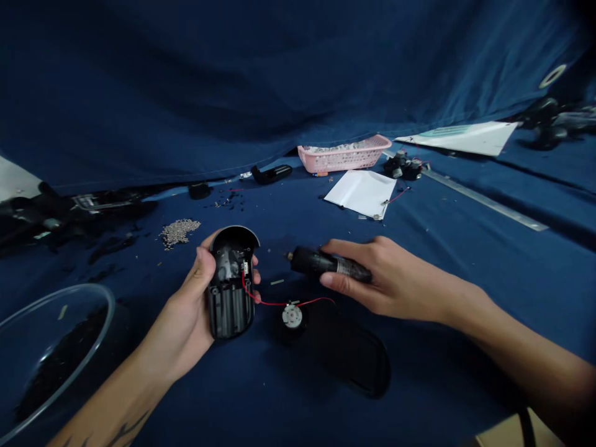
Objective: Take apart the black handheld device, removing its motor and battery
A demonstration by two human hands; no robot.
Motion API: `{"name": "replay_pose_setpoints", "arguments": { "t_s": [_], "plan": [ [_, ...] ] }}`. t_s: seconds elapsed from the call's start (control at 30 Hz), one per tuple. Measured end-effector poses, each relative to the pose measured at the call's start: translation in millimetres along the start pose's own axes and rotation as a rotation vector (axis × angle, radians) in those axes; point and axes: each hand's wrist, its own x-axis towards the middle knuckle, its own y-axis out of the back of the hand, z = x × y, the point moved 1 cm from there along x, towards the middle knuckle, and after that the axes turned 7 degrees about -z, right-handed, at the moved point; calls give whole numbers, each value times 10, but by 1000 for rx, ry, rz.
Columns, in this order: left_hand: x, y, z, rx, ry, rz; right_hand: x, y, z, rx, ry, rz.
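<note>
Gripping the open black plastic casing half [230, 285], the left hand [190, 310] had its thumb and fingers curled round both edges, hollow side up, at about seven o'clock from the middle of the blue-covered bench [442, 261]. The right hand [377, 279] was closed round a black cylindrical powered screwdriver [328, 264], its metal tip pointing to nine o'clock, just short of the casing. Red wires [265, 302] ran from the casing to a small round silver motor [292, 316] lying on the bench at six o'clock, beside a flat black cover [354, 354]. A heap of small silver screws [179, 231] sat at ten o'clock, a pink plastic basket [344, 154] at one o'clock, and a clear glass bowl [51, 347] at eight o'clock.
</note>
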Motion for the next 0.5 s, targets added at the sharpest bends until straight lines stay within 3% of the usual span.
{"name": "replay_pose_setpoints", "arguments": {
  "t_s": [0.17, 0.27, 0.5],
  "plan": [
    [-101, -196, -32, 179, -177, 58, 3, -39, -94, -3, 45, -131],
    [-116, -268, -52, 206, -225, 67, 13, -68, -96, -29, 12, -138],
    [-93, -211, -142, 345, -355, 67, 15, -75, -78, 11, 36, -107]
  ]
}}
